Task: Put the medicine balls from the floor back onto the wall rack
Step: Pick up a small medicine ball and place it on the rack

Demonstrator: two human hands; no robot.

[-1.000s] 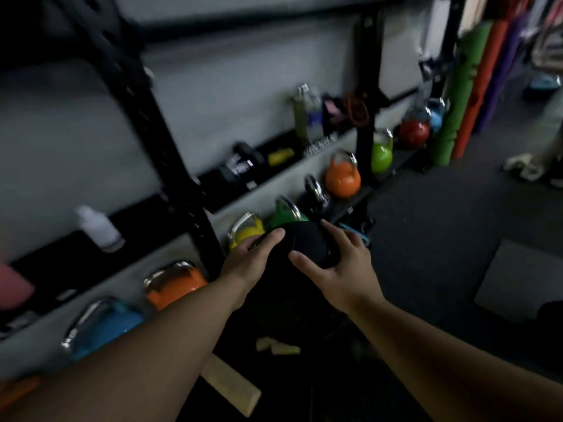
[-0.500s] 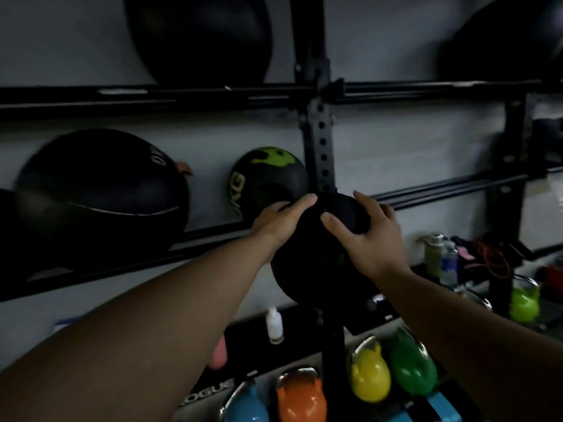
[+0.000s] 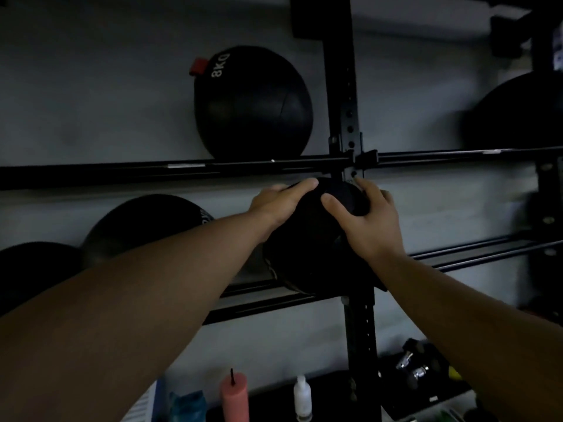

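I hold a black medicine ball (image 3: 307,254) in front of the black wall rack (image 3: 182,169). My left hand (image 3: 278,204) grips its upper left side and my right hand (image 3: 365,220) its upper right. The ball is level with the rack's middle rails (image 3: 475,254), right in front of the upright post (image 3: 344,102). Whether it rests on the rails is hidden. An 8 kg black ball (image 3: 253,102) sits on the upper rails. Two more dark balls (image 3: 143,229) lie on the middle rails at left.
Another large dark ball (image 3: 518,114) sits on the upper rails at far right. On a low shelf stand a pink cylinder (image 3: 234,397), a white bottle (image 3: 302,397), a blue object (image 3: 187,406) and dark dumbbells (image 3: 417,373). The middle rails right of the post hold nothing.
I have lifted the ball from near the floor up to the rack's middle rails. My view has tilted up from the kettlebells to the wall rack.
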